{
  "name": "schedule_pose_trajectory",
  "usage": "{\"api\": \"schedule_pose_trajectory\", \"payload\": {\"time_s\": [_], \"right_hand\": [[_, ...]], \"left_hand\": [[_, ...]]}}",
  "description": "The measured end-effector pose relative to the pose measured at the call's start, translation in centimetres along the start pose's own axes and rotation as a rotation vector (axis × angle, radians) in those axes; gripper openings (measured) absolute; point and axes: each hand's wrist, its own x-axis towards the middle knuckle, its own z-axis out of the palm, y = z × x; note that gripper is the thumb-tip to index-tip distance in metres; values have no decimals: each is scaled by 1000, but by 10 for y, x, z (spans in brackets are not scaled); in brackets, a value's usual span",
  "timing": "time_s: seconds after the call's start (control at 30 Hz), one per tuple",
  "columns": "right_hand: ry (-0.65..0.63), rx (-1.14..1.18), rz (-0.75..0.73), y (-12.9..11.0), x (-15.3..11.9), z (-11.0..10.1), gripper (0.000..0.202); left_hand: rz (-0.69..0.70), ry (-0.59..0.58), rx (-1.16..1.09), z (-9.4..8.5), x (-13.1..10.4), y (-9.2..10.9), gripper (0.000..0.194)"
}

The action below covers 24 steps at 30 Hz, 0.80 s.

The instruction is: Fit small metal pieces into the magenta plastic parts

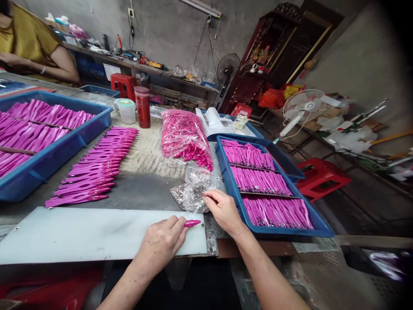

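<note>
My left hand (164, 241) rests over a long white board (80, 232), fingers closed on a pointed magenta plastic piece (192, 223) whose tip sticks out to the right. Beside the bag of small metal parts (182, 196), my right hand (224, 211) has thumb and forefinger pinched together; what lies between them is too small to make out. Crumpled clear plastic (193, 196) of that bag spreads just left of those fingertips. Behind it stands a clear bag of pink pointed pieces (185, 133). A row of long magenta plastic pieces (93, 168) lies beyond the board.
Blue trays of magenta pieces flank me, one at right (258, 232) and one at left (64, 148). Farther back are a red tumbler (143, 110) and a lidded plastic tub (126, 113). A person in a mustard top (35, 43) sits at far left.
</note>
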Motion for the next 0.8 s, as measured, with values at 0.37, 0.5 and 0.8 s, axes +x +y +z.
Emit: {"api": "schedule_pose_trajectory", "payload": {"time_s": [0.37, 0.5, 0.8], "right_hand": [[-340, -640, 34, -6, 31, 16, 24], [-392, -713, 44, -9, 38, 21, 25], [-456, -777, 50, -14, 44, 27, 26]], "left_hand": [[-21, -7, -11, 1, 0, 0, 21], [-27, 13, -23, 0, 0, 0, 21], [-27, -24, -8, 2, -1, 0, 19]]}}
